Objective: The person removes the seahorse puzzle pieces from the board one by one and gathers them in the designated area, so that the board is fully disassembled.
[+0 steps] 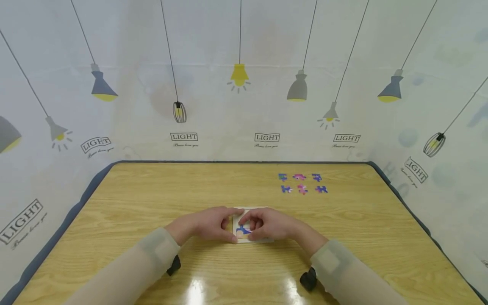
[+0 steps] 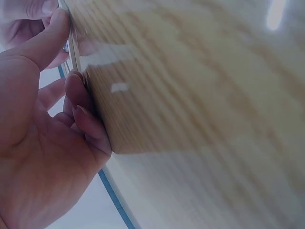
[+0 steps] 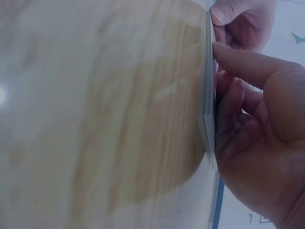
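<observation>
On the table lies a small white puzzle board (image 1: pixel 263 242), its middle partly hidden by hands. My left hand (image 1: pixel 213 223) grips its left end, thumb at the near edge and index finger at the far edge. Over the board, my right hand (image 1: pixel 272 223) holds a blue and peach puzzle piece (image 1: pixel 242 231) between thumb and index finger, the other fingers curled. Whether that piece is seated cannot be seen. The right wrist view shows the right thumb (image 3: pixel 243 62) touching the board (image 3: pixel 208 95) from above, near the left hand (image 3: pixel 245 24).
Several loose puzzle pieces (image 1: pixel 302 189), blue and pink, lie in two rows on the wooden table (image 1: pixel 171 186), beyond the board to the right. A lamp-printed cloth (image 1: pixel 213 106) stands around the table's back and sides. Dark wrist cameras (image 1: pixel 308 279) hang under both sleeves.
</observation>
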A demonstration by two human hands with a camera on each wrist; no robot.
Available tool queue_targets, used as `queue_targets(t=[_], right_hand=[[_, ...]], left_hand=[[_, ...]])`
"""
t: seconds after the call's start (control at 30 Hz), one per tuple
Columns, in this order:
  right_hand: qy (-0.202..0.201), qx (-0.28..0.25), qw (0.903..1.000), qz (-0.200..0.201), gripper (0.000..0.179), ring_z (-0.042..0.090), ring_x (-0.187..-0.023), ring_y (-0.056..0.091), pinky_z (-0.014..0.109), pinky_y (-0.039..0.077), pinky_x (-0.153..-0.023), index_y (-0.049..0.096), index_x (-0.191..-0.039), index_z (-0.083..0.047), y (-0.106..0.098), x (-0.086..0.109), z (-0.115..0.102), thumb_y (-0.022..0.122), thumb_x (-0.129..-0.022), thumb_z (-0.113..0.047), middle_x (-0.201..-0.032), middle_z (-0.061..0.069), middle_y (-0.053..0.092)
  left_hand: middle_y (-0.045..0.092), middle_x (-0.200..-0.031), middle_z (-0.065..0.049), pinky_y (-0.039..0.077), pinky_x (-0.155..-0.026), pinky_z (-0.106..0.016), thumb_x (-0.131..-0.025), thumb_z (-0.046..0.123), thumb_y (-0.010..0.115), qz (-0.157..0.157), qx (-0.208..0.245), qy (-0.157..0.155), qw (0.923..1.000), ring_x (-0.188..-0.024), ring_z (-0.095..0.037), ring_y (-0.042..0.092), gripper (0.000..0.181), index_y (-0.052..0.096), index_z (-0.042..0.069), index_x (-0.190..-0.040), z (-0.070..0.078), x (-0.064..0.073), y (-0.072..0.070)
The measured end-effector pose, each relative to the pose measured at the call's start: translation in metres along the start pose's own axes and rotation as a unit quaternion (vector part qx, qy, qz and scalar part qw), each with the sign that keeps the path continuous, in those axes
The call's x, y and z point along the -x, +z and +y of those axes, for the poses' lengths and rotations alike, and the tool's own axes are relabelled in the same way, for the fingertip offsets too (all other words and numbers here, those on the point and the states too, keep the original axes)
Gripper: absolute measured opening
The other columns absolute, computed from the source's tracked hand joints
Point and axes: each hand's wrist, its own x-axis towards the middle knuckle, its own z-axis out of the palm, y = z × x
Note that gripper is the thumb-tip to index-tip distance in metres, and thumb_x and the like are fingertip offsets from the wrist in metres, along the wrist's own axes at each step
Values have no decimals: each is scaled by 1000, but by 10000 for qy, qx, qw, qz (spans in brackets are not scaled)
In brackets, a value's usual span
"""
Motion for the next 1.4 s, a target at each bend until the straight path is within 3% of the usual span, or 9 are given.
queue_targets(t=[0.43, 0.7, 0.83, 0.93, 1.07, 1.13, 1.2, 1.27, 1.4], right_hand=[[-103, -49, 9999, -32, 29, 16, -92, 56, 26, 47, -82, 68, -130, -8, 1, 2, -4, 76, -102, -10, -101, 3, 63], [-129, 143, 9998, -95, 30, 14, -93, 57, 27, 48, -83, 72, -133, -13, 2, 1, -4, 73, -104, -10, -103, 0, 64], [-130, 226, 9996, -56, 28, 14, -92, 56, 27, 47, -83, 70, -130, -11, 2, 0, -6, 74, -102, -9, -100, 0, 63], [-127, 252, 9996, -36, 31, 15, -92, 56, 28, 47, -83, 68, -130, -9, 3, 0, -7, 75, -100, -8, -100, 1, 62], [-77, 179, 9998, -27, 31, 16, -93, 55, 29, 46, -83, 68, -130, -8, 3, 0, -7, 76, -99, -7, -101, 3, 62], [-37, 130, 9999, -26, 30, 17, -93, 55, 29, 46, -83, 68, -128, -7, 3, 0, -8, 76, -99, -7, -101, 3, 61], [1, 106, 9999, -27, 29, 17, -94, 55, 29, 45, -84, 67, -127, -7, 2, -1, -8, 76, -99, -6, -100, 3, 61], [20, 68, 10000, -38, 29, 17, -94, 55, 29, 45, -85, 67, -127, -7, 2, -1, -8, 75, -99, -5, -100, 3, 60], [23, 30, 10000, -50, 29, 17, -95, 54, 29, 45, -86, 66, -127, -6, 1, 0, -9, 75, -99, -4, -101, 3, 60]], left_hand=[[58, -83, 2, 39, -71, -29, -100, 39, 83, 38, 32, 9, 10000, -73, -11, 49, 84, 44, 13, -169, 3, 2, 0], [58, -83, 2, 40, -73, -30, -99, 40, 84, 19, 91, 95, 9999, -74, -12, 50, 85, 43, 11, -169, 1, 3, 0], [58, -83, 4, 42, -72, -30, -99, 48, 82, 47, 40, 334, 9994, -74, -11, 50, 87, 44, 12, -169, -6, 1, 1], [57, -85, 5, 41, -71, -31, -101, 55, 77, 114, -90, 541, 9984, -75, -11, 50, 87, 42, 13, -170, -20, -5, 7], [57, -86, 3, 40, -72, -30, -101, 50, 79, 90, 19, 365, 9993, -76, -12, 50, 85, 43, 14, -170, -16, -5, 6], [59, -85, 1, 41, -73, -30, -98, 42, 84, 36, 187, 154, 9997, -76, -13, 51, 86, 45, 12, -168, -2, 1, 0], [58, -84, 1, 41, -72, -30, -98, 43, 84, 39, 189, 184, 9996, -75, -13, 51, 86, 45, 12, -168, -1, 2, 0], [57, -85, 4, 41, -71, -30, -101, 48, 80, 83, 32, 382, 9992, -75, -12, 50, 85, 43, 13, -169, -9, -2, 4], [57, -85, 4, 41, -71, -29, -101, 48, 80, 101, 0, 394, 9992, -75, -11, 50, 85, 44, 12, -169, -9, -2, 4]])
